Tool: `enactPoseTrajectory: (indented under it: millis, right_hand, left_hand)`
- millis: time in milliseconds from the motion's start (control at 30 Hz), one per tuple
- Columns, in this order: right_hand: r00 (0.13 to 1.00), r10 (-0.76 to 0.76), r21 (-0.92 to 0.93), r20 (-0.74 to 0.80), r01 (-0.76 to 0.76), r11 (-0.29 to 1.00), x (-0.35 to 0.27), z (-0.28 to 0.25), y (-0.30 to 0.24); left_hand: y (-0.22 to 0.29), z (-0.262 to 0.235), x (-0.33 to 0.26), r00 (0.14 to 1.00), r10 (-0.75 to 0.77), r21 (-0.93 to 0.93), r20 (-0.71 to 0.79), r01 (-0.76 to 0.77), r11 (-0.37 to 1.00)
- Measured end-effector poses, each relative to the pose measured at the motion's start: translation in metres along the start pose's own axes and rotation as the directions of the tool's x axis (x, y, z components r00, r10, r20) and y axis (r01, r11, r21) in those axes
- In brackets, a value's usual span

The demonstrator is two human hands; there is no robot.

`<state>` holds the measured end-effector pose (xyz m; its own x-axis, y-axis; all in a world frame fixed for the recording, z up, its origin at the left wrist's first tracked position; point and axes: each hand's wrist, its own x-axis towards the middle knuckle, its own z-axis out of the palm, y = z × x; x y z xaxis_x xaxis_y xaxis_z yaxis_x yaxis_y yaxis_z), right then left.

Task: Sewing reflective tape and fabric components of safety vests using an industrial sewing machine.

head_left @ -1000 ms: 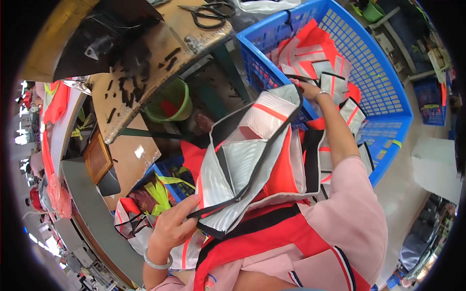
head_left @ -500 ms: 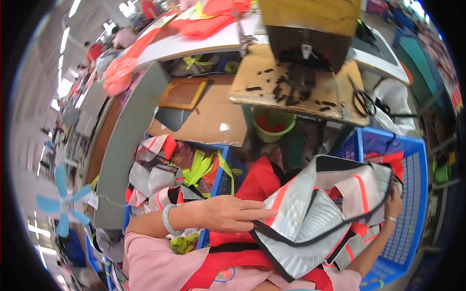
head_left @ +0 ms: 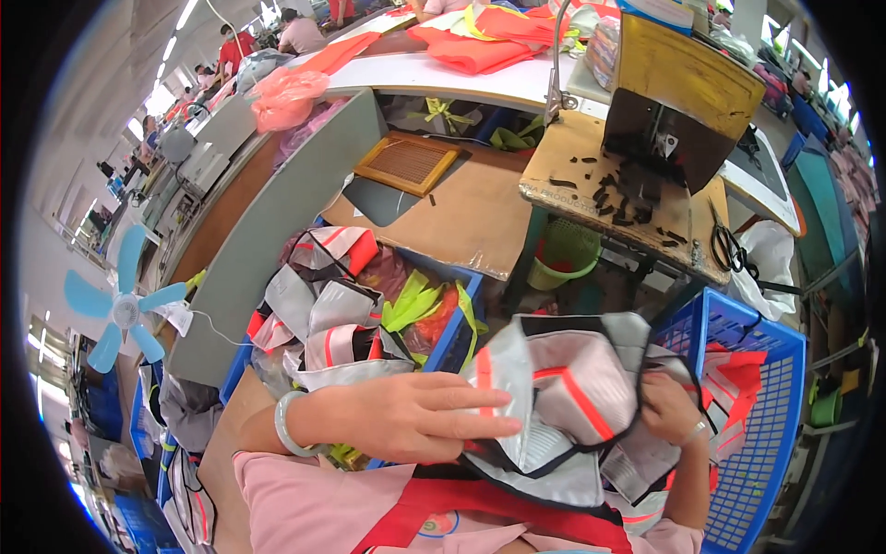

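Note:
A grey sewn fabric piece (head_left: 540, 420) with orange-red stripes and black edge binding lies across my lap, its upper side folded open. My left hand (head_left: 429, 415), a pale bangle at its wrist, reaches over the piece's left edge with fingers stretched and slightly apart; its thumb is hidden. At the right side, my right hand (head_left: 669, 406) has its fingers curled round the black-bound edge. More grey and orange-red fabric hangs beneath the right hand.
To the left, a blue crate (head_left: 466, 277) holds similar pieces and yellow-green strips. A blue basket (head_left: 775, 415) stands right. Ahead, black scraps (head_left: 614, 198) and scissors (head_left: 724, 242) lie on a sewing machine table (head_left: 554, 152). A green bucket (head_left: 565, 254) sits below; a blue fan (head_left: 125, 309) is far left.
The head view has shifted, so surroundings sit further right. The piece has been turned and bunched closer together. My right hand has moved inward from the basket side, and the left hand stays over the left edge.

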<state>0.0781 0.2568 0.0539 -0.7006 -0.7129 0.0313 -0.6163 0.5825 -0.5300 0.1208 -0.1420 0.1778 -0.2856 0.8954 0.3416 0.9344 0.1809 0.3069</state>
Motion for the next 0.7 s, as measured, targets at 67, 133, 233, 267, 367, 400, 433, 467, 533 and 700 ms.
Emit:
enactPoseTrajectory:
  millis: [67, 133, 233, 267, 367, 400, 433, 467, 533, 700]
  right_hand:
    - [0.994, -0.068, 0.100, 0.088, 0.059, 0.993, 0.041, 0.017, 0.001]
    - [0.984, -0.138, 0.212, 0.114, 0.112, 0.971, 0.079, 0.042, 0.001]
    - [0.972, -0.234, 0.379, 0.006, 0.215, 0.900, 0.128, 0.089, 0.011]
    - [0.977, -0.212, 0.413, 0.029, 0.181, 0.893, 0.144, 0.094, 0.009]
    - [0.978, -0.209, 0.372, 0.024, 0.185, 0.910, 0.161, 0.112, 0.022]
    - [0.992, -0.120, 0.231, -0.030, 0.123, 0.965, 0.159, 0.096, 0.006]
    - [0.994, -0.035, 0.090, -0.099, 0.044, 0.995, 0.159, 0.086, -0.002]
    - [0.976, -0.084, -0.020, -0.199, 0.082, 0.996, 0.158, 0.093, 0.015]
    - [0.950, -0.075, 0.027, -0.303, 0.088, 0.996, 0.139, 0.080, 0.030]
    - [0.827, 0.467, 0.750, -0.312, -0.087, 0.656, 0.057, 0.007, 0.071]
  left_hand:
    - [0.011, -0.004, 0.000, 0.999, 0.034, -0.080, 0.018, -0.033, 0.996]
    - [0.017, -0.005, 0.008, 0.997, 0.067, -0.133, 0.031, -0.062, 0.989]
    - [0.011, 0.000, 0.030, 0.991, 0.136, -0.224, -0.002, -0.133, 0.965]
    - [0.008, 0.003, 0.036, 0.984, 0.175, -0.307, -0.013, -0.171, 0.936]
    - [0.000, 0.013, 0.055, 0.968, 0.249, -0.425, -0.043, -0.243, 0.872]
    - [-0.005, 0.015, 0.060, 0.965, 0.252, -0.421, -0.075, -0.260, 0.869]
    - [-0.010, 0.018, 0.066, 0.960, 0.258, -0.418, -0.108, -0.279, 0.865]
    - [-0.016, 0.025, 0.073, 0.951, 0.255, -0.441, -0.177, -0.308, 0.843]
    - [-0.032, 0.042, 0.085, 0.950, 0.260, -0.486, -0.175, -0.313, 0.816]
    - [-0.077, 0.067, 0.112, 0.969, 0.199, -0.656, -0.148, -0.247, 0.713]
